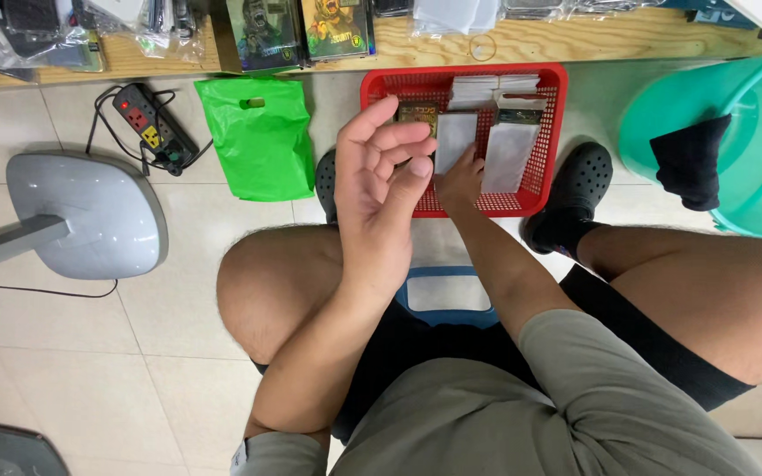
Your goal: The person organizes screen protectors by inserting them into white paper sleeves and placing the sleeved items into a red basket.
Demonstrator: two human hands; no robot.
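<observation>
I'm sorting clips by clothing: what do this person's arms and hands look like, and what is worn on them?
Both hands are bare: the left hand and right hand show no gloves, rings or watch. The forearms are uncovered too. Short grey-green sleeves end above the elbows, part of a T-shirt of the same colour. No markings show on the arms.

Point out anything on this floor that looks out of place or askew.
A black cloth hangs draped over the rim of the teal tub. The green plastic bag lies crumpled beside the power strip. Nothing looks spilled or damaged.
</observation>
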